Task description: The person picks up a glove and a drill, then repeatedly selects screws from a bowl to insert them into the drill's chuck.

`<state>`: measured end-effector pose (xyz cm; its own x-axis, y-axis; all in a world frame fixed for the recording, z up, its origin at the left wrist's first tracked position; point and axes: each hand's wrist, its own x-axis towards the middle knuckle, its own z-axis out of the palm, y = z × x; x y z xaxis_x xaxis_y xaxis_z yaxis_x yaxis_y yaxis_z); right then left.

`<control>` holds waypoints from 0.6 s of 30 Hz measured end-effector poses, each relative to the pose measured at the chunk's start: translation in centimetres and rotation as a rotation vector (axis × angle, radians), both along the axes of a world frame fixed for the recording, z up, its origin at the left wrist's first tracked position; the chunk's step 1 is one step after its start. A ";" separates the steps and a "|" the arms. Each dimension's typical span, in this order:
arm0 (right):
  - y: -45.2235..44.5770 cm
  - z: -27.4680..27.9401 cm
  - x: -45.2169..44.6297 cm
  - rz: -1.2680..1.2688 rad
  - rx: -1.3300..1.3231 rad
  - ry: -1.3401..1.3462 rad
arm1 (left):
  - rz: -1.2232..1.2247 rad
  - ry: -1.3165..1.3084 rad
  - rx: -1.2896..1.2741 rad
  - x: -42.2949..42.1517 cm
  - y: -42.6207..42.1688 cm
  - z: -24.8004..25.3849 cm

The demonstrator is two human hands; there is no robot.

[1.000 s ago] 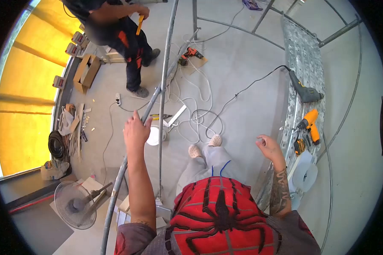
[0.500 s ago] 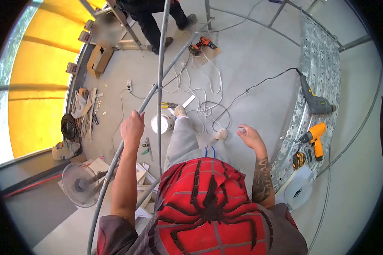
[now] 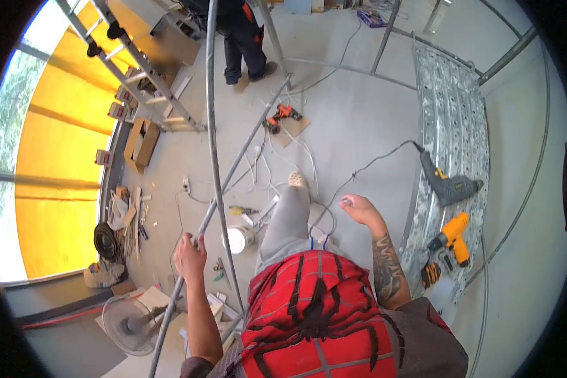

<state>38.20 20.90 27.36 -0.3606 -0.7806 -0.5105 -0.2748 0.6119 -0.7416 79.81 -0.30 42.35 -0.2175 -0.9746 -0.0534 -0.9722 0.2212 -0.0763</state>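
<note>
My left hand (image 3: 190, 257) is wrapped around a slanting grey metal scaffold pole (image 3: 238, 162) on my left. An upright pole (image 3: 211, 113) crosses it just ahead of that hand. My right hand (image 3: 361, 210) hangs in front of me with fingers curled together; a small greyish thing seems to sit at the fingertips, too small to name. To its right, a scaffold plank (image 3: 450, 104) carries a grey corded drill (image 3: 450, 183), a yellow-orange cordless tool (image 3: 455, 238) and a black-and-yellow battery (image 3: 431, 275).
A white bucket (image 3: 238, 240) stands by my leg. White cables (image 3: 266, 165) and an orange-black drill (image 3: 282, 118) lie on the floor ahead. A ladder (image 3: 146, 74) and a person in dark trousers (image 3: 249, 53) stand farther off. A fan (image 3: 130, 324) is at lower left.
The view has tilted up and I have stepped forward. My left hand sits lower along the pole. The person ahead has moved away from the ladder. My right hand keeps its curled pose.
</note>
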 end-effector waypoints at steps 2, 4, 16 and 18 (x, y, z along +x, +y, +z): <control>-3.2 -0.3 -2.4 0.073 -0.091 0.052 | -0.095 0.222 -0.262 -0.6 -0.5 -2.7; -5.8 0.1 -4.5 -0.015 -0.173 0.001 | -0.332 0.295 -0.394 -4.4 -2.3 -6.1; -12.3 0.4 -20.2 -0.210 -0.045 -0.020 | -0.715 0.417 0.994 -53.1 -21.6 -23.8; -12.9 2.9 -21.3 -0.304 -0.009 -0.008 | -0.741 0.370 0.939 -55.4 -24.3 -24.9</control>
<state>16.88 8.01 30.27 -0.5747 -0.6419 -0.5077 -0.0739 0.6585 -0.7489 24.45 -24.57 17.44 -0.8467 -0.2304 -0.4797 -0.5207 0.5447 0.6575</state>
